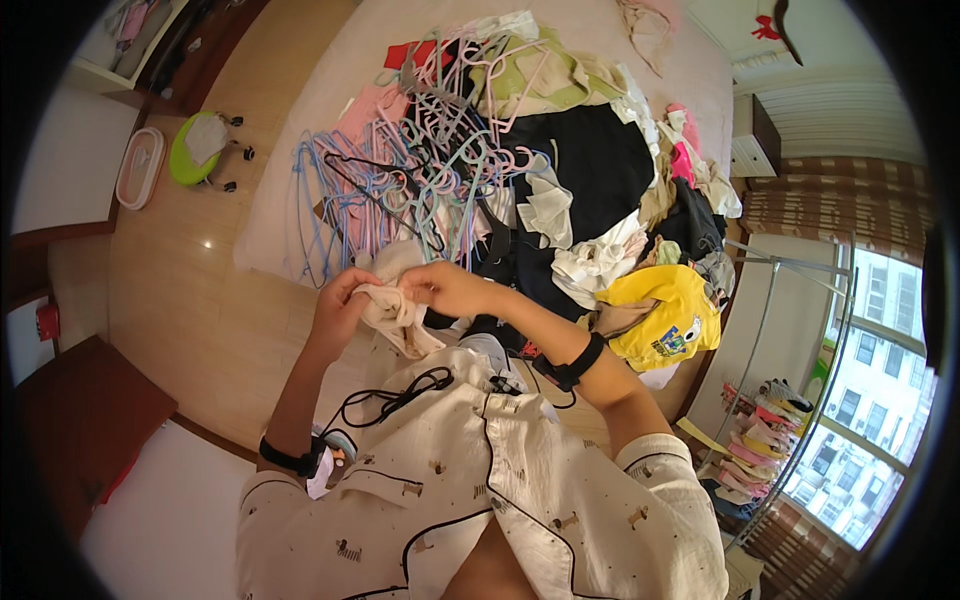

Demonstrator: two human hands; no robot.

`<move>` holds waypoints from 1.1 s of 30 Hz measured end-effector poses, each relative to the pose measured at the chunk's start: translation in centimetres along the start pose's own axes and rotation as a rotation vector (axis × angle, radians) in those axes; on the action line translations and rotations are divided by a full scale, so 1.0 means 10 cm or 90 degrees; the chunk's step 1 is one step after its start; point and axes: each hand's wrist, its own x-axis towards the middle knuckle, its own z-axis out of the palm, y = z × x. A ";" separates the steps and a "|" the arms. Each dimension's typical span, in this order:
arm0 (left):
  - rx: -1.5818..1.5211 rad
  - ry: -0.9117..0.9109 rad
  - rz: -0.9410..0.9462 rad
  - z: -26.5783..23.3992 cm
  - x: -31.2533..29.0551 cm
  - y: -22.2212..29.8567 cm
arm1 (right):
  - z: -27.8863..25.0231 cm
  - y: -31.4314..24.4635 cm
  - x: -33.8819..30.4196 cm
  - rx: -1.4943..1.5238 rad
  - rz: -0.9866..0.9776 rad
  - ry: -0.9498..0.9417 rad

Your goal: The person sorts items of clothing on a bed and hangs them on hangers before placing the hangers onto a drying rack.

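In front of my body, at the near edge of the bed, my left hand [340, 305] pinches one side of a bunched cream garment [402, 330]. My right hand [448, 288] grips its other side, with fingers bent into the cloth. What kind of garment it is cannot be made out. Just beyond my hands lies a tangled heap of blue, pink, green and black clothes hangers [385, 190]. To the right of them, black clothing [600, 160] is spread on the pile, with a white crumpled garment [600, 262] and a yellow printed T-shirt [655, 310] nearer me.
The bed [315, 105] bears the whole heap. A green stool on casters [190, 165] and a pink-rimmed basin [142, 168] are at the left. A metal clothes rack [770, 300] stands by the window at the right, near several stacked shoes [765, 440].
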 end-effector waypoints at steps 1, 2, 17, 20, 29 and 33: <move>0.006 0.027 0.002 -0.03 0.02 -0.05 | -0.03 0.23 0.06 0.153 0.043 0.008; -0.035 0.092 -0.002 -0.10 0.02 -0.12 | -0.07 0.42 0.13 0.308 0.086 0.013; -0.325 0.400 -0.074 -0.62 0.13 0.12 | 0.16 2.35 1.01 -0.174 0.490 0.120; -0.304 0.380 -0.075 -0.56 0.16 0.19 | 0.10 2.59 0.93 -0.028 0.388 0.150; -0.273 0.357 -0.079 -0.28 0.24 0.40 | 0.01 2.86 0.65 0.122 0.308 0.136; -0.272 0.392 -0.084 -0.17 0.22 0.43 | 0.20 2.89 0.81 0.044 0.313 0.198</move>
